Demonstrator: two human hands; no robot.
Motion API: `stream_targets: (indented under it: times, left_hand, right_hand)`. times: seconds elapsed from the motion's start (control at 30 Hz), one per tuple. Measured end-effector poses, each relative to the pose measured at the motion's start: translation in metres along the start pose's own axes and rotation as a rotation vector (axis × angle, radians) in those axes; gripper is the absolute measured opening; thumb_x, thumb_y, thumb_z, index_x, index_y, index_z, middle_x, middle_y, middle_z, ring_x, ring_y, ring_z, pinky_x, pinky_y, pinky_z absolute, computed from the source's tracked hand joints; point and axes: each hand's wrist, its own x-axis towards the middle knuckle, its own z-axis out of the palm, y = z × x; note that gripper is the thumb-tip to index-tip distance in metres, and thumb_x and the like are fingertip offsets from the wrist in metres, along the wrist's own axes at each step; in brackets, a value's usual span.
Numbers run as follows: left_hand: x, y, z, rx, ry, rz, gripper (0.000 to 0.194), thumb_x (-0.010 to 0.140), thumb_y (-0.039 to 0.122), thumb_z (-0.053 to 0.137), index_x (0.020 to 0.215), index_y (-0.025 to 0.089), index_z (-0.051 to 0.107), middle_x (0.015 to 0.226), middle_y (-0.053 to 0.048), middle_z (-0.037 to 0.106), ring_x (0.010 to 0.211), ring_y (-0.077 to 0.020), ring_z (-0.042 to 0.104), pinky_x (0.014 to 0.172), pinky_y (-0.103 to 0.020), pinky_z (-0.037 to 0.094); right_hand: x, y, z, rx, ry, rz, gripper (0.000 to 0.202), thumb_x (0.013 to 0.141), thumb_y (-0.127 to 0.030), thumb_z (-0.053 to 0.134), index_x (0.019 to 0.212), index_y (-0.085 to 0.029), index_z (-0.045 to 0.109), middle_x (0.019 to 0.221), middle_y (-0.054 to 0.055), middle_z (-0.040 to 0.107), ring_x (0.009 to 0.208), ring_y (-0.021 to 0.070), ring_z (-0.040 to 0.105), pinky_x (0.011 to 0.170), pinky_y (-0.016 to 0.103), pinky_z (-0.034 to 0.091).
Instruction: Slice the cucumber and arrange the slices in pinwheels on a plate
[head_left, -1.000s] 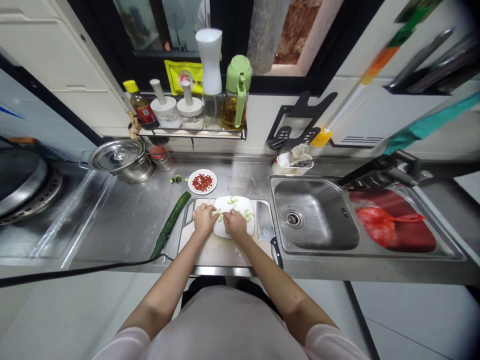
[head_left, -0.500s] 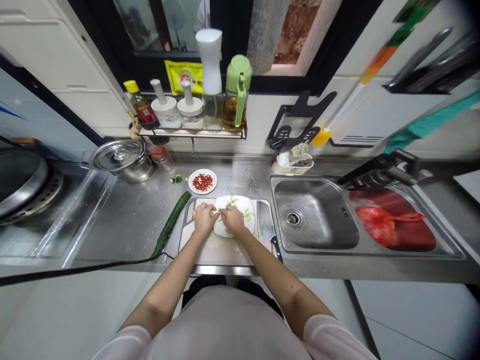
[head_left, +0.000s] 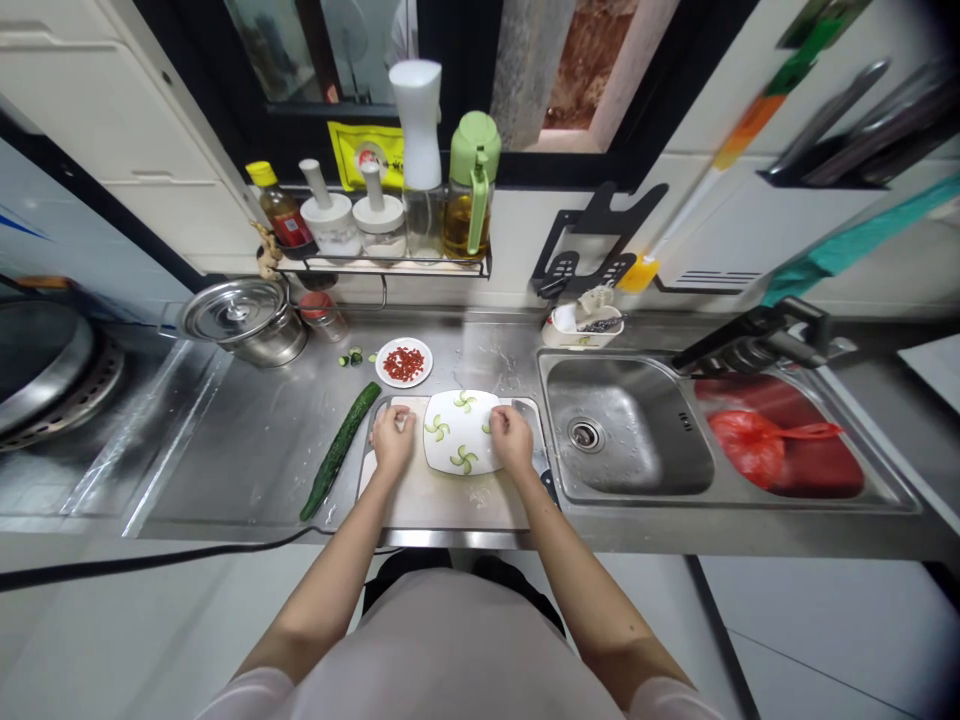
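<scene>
A white squarish plate (head_left: 448,432) lies on the cutting board (head_left: 442,505), with curved green slices set in pinwheel shapes near its edges. Left of the plate is my left hand (head_left: 393,436), fingers curled with the tips close together; whatever is between them is too small to name. My right hand (head_left: 513,436) is at the plate's right edge, fingers bent together over the right-hand slices and partly hiding them. The knife (head_left: 549,486) lies on the board's right side, mostly hidden by my right hand and forearm.
A long cucumber (head_left: 341,450) lies left of the board. Behind are a small plate of red pieces (head_left: 404,362), cucumber bits (head_left: 355,357) and a lidded pot (head_left: 247,322). The sink (head_left: 630,430) is at the right, with a red bag (head_left: 750,447) in its second basin.
My hands have moved apart from over the plate: the left one to its left side, the right one to its right edge. More of the plate and its slices shows.
</scene>
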Motion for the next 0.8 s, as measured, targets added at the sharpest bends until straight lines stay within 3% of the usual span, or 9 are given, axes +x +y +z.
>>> stream_targets:
  times: [0.07, 0.13, 0.23, 0.33, 0.5, 0.63, 0.8]
  left_hand:
    - [-0.007, -0.001, -0.005, 0.058, 0.030, 0.062, 0.026, 0.089, 0.033, 0.049, 0.107, 0.025, 0.066, 0.106, -0.007, 0.061, 0.100, -0.0226, 0.054, 0.089, -0.036, 0.038]
    - [-0.015, 0.000, -0.008, 0.149, -0.012, 0.212, 0.026, 0.090, 0.032, 0.049, 0.107, 0.028, 0.068, 0.112, -0.007, 0.060, 0.107, -0.0247, 0.051, 0.094, -0.039, 0.035]
    - [-0.023, 0.004, -0.010, 0.257, -0.137, 0.444, 0.026, 0.090, 0.034, 0.051, 0.109, 0.033, 0.069, 0.122, -0.007, 0.057, 0.113, -0.0264, 0.047, 0.098, -0.042, 0.031]
    - [-0.023, 0.005, -0.009, 0.302, -0.178, 0.538, 0.028, 0.091, 0.037, 0.050, 0.112, 0.036, 0.068, 0.130, -0.007, 0.053, 0.117, -0.0274, 0.045, 0.100, -0.044, 0.029]
    - [-0.022, 0.001, -0.007, 0.314, -0.162, 0.545, 0.030, 0.090, 0.040, 0.051, 0.114, 0.034, 0.067, 0.133, -0.008, 0.052, 0.118, -0.0286, 0.044, 0.101, -0.045, 0.029]
    - [-0.027, -0.002, -0.009, 0.279, -0.110, 0.487, 0.030, 0.090, 0.041, 0.051, 0.112, 0.031, 0.068, 0.131, -0.008, 0.053, 0.120, -0.0282, 0.044, 0.101, -0.044, 0.030]
    - [-0.027, -0.006, -0.021, 0.095, 0.082, 0.308, 0.027, 0.090, 0.038, 0.050, 0.107, 0.028, 0.068, 0.121, -0.008, 0.057, 0.116, -0.0251, 0.050, 0.101, -0.042, 0.034]
  right_hand:
    - [-0.004, 0.014, -0.011, 0.033, 0.063, 0.052, 0.038, 0.091, -0.036, 0.037, 0.100, -0.016, 0.067, 0.089, 0.007, 0.068, 0.082, 0.0197, 0.059, 0.075, 0.028, 0.042]
    - [-0.009, 0.026, -0.020, 0.034, 0.096, 0.087, 0.039, 0.090, -0.038, 0.037, 0.099, -0.016, 0.067, 0.087, 0.007, 0.068, 0.079, 0.0198, 0.058, 0.073, 0.028, 0.042]
    - [-0.021, 0.036, -0.028, -0.004, 0.084, 0.101, 0.039, 0.090, -0.037, 0.037, 0.100, -0.016, 0.068, 0.084, 0.006, 0.067, 0.076, 0.0187, 0.057, 0.071, 0.028, 0.041]
    - [-0.032, 0.038, -0.030, -0.113, 0.031, 0.046, 0.039, 0.092, -0.032, 0.037, 0.108, -0.016, 0.068, 0.093, 0.007, 0.065, 0.084, 0.0184, 0.055, 0.076, 0.027, 0.040]
    - [-0.036, 0.032, -0.028, -0.384, -0.136, -0.094, 0.036, 0.092, -0.030, 0.045, 0.121, -0.026, 0.066, 0.109, 0.008, 0.057, 0.101, 0.0214, 0.046, 0.083, 0.029, 0.036]
    - [-0.029, 0.027, -0.025, -0.456, -0.189, -0.188, 0.036, 0.092, -0.032, 0.047, 0.124, -0.030, 0.064, 0.125, 0.008, 0.048, 0.110, 0.0240, 0.040, 0.090, 0.033, 0.035]
    - [-0.026, 0.028, -0.023, -0.431, -0.188, -0.226, 0.037, 0.091, -0.036, 0.049, 0.124, -0.028, 0.064, 0.129, 0.009, 0.046, 0.115, 0.0257, 0.038, 0.094, 0.036, 0.035]
